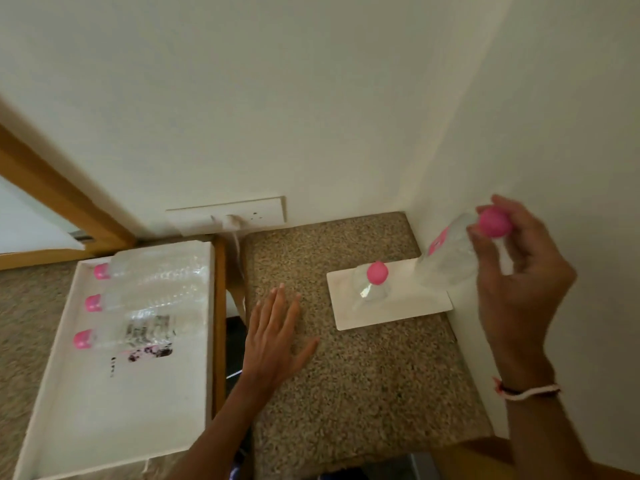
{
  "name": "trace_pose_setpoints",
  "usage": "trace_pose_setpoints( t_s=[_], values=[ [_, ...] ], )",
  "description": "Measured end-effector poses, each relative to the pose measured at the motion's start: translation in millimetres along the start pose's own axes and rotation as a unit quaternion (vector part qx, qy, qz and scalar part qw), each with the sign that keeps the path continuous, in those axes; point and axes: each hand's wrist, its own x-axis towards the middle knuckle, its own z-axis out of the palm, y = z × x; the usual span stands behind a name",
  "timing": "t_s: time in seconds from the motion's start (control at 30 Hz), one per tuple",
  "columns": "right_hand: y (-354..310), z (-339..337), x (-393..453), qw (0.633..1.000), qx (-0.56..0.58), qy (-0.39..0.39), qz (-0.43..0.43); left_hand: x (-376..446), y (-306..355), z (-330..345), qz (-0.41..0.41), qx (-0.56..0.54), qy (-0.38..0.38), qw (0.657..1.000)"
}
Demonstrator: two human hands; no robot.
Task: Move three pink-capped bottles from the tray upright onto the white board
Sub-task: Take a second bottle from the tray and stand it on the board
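The right hand (516, 271) is gripping a clear bottle (446, 258) near its pink cap (493, 221), tilting it over the white board's (408, 306) right edge, base down and apparently touching. Another bottle (372, 285) is standing upright at the board's middle. Three bottles (145, 303) are lying in the tray (114, 410), caps pointing left. The left hand (277, 337) is hovering open-fingered over the speckled counter (363, 393).

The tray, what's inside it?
Three clear bottles with pink caps lie on their sides in the white tray. A dark smudged print shows under the nearest one; the bottles blur the rest.
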Motion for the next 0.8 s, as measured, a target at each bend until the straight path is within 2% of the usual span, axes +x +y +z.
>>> trace_pose_setpoints(
  t_s=[0.27, 0.57, 0.8],
  values=[
    [75, 18, -33, 0.994, -0.023, -0.078, 0.072, 5, 5, 44, -0.017, -0.001, -0.037, 0.999],
    [86, 26, -37, 0.981, -0.033, -0.168, 0.087, 7, 2, 52, -0.001, -0.005, 0.005, 1.000],
    [78, 34, -42, 0.968, -0.046, -0.229, 0.090, 7, 2, 50, -0.001, 0.001, 0.003, 1.000]
  ],
)
